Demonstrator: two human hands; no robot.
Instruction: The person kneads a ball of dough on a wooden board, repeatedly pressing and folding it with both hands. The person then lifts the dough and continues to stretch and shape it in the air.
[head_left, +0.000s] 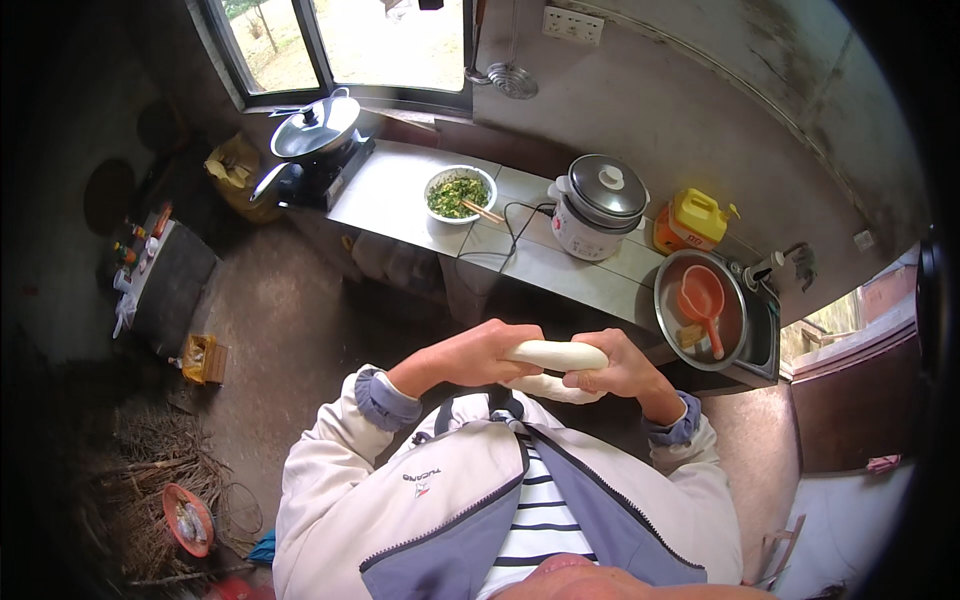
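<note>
A loop of pale dough (559, 355) hangs between my two hands, in front of my jacket. My left hand (491, 352) grips one side of the loop. On the other side, my right hand (621, 364) holds it with the thumb pressed on the lower strand. The upper strand is thick and smooth; the lower strand (555, 388) sags a little beneath it. Where the dough passes under my fingers it is hidden. Both hands are in the air, short of the counter's front edge.
On the tiled counter (592, 281) stand a lidded wok (319, 127) on a cooker, a bowl of chopped greens (459, 196) with chopsticks, a rice cooker (600, 210) with a cord and a yellow jug (694, 220). A metal basin (739, 330) holding a red ladle (701, 296) sits at the sink.
</note>
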